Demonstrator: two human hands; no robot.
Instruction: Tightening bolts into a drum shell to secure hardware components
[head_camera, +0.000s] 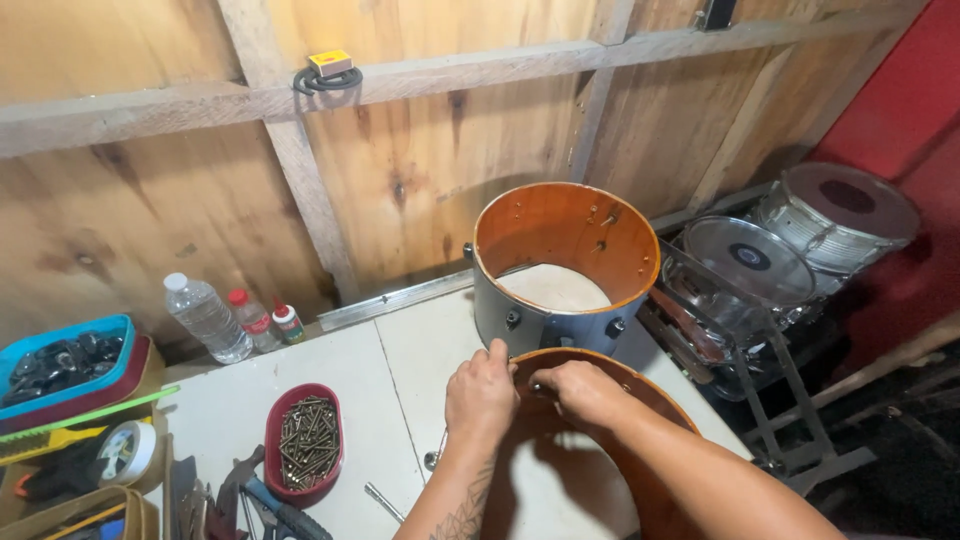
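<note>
Hands meet at the far rim of the near drum shell (640, 400), at the table's (400, 350) right edge; left hand (480, 395) pinches outside, right hand (585, 390) closes inside; shell looks stiff, light, probably best gripped by its rim.

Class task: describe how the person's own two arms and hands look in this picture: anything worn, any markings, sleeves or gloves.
Both hands are bare, with no gloves, rings or watch visible. The left hand belongs to a forearm that carries a dark tattoo of fine line patterns along its inner side. The right hand leads to a bare forearm with no markings visible. No sleeve shows on either arm within the picture.
</note>
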